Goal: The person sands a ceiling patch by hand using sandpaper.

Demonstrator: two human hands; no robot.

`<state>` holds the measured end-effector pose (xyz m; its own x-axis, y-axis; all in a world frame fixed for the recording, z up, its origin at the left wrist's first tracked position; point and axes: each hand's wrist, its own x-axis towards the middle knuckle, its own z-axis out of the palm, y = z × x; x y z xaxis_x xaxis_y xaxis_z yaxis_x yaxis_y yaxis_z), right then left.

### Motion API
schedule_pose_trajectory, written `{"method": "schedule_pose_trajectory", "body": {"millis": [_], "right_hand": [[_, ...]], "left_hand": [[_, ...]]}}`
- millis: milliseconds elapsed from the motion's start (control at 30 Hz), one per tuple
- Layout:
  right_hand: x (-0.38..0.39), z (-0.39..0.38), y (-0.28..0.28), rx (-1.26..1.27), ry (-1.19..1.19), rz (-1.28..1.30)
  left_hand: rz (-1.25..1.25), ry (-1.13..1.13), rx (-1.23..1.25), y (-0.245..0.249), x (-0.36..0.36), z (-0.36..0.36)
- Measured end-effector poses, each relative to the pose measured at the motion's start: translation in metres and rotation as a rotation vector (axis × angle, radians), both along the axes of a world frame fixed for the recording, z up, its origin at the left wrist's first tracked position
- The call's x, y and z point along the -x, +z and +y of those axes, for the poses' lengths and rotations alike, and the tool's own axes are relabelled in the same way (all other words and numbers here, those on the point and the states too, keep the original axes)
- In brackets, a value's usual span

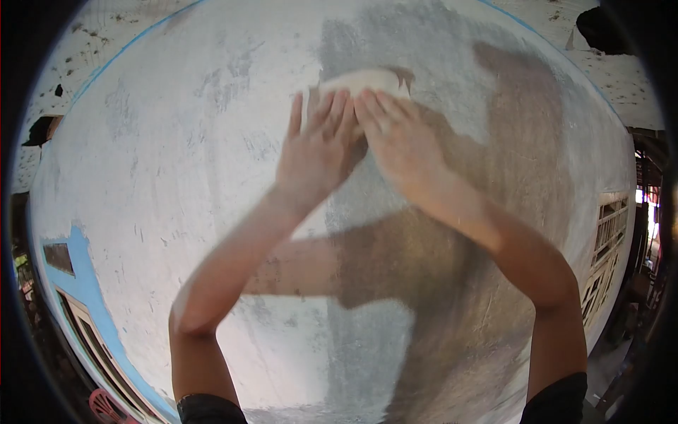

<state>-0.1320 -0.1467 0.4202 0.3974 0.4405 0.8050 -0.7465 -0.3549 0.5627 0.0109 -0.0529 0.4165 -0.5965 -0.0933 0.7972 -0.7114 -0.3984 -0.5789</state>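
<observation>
High on a patchy wall (212,169), a pale cream sheet (367,78) that looks like sandpaper is pressed against the surface, its right end curling away. My left hand (319,145) holds its lower left edge with fingers extended, the little finger spread apart. From the right, my right hand (399,138) presses the same sheet, fingers close together and angled toward the left hand. The fingertips of both hands nearly meet at the middle of the sheet. Part of the sheet is hidden beneath the fingers.
Both arms cast a broad shadow (424,261) across the wall's darker grey part. A blue-edged window frame (78,311) is at lower left, with a red chair (106,406) below it. At right is a pale slatted opening (609,237). A ceiling with a dark hole (604,32) lies above.
</observation>
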Motion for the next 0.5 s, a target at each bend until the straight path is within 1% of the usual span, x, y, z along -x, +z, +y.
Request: {"method": "schedule_pose_trajectory", "body": {"millis": [67,100,133,167,200,233,267,300,333,367,400,433,467,500], "right_hand": [[0.014,0.014,-0.043,-0.013,-0.019,0.047],[0.021,0.013,-0.071,-0.005,0.059,0.075],[0.028,0.010,-0.102,0.002,0.138,0.105],[0.038,0.015,-0.128,-0.102,0.072,0.213],[0.050,0.021,-0.154,-0.211,0.006,0.322],[0.063,0.026,-0.179,-0.221,-0.019,0.417],[0.075,0.029,-0.201,-0.232,-0.044,0.511],[0.087,0.030,-0.220,-0.310,0.005,0.606],[0.099,0.029,-0.239,-0.389,0.054,0.704],[0.110,0.021,-0.271,-0.612,0.128,0.796],[0.122,0.013,-0.296,-0.837,0.202,0.883],[0.135,0.016,-0.303,-0.961,0.050,1.080],[0.150,0.025,-0.307,-1.079,-0.108,1.276],[0.164,0.036,-0.307,-1.126,-0.099,1.269]], "left_hand": [[0.001,0.013,-0.067,-0.039,0.000,-0.001],[0.002,0.005,-0.116,-0.066,0.002,0.003],[-0.044,0.025,-0.242,-0.092,0.003,0.012],[-0.085,0.045,-0.366,-0.120,0.005,0.020],[-0.059,0.059,-0.443,-0.150,0.009,0.023],[-0.034,0.076,-0.521,-0.180,0.013,0.024],[0.079,-0.102,-0.661,-0.210,0.018,0.024],[0.197,-0.283,-0.803,-0.239,0.022,0.024],[0.121,-0.231,-0.877,-0.264,0.024,0.023],[0.045,-0.177,-0.950,-0.286,0.026,0.023],[0.087,-0.272,-1.117,-0.304,0.034,0.027],[0.142,-0.361,-1.285,-0.321,0.043,0.031],[0.209,-0.442,-1.402,-0.332,0.049,0.034],[0.287,-0.502,-1.479,-0.341,0.054,0.034]]}}
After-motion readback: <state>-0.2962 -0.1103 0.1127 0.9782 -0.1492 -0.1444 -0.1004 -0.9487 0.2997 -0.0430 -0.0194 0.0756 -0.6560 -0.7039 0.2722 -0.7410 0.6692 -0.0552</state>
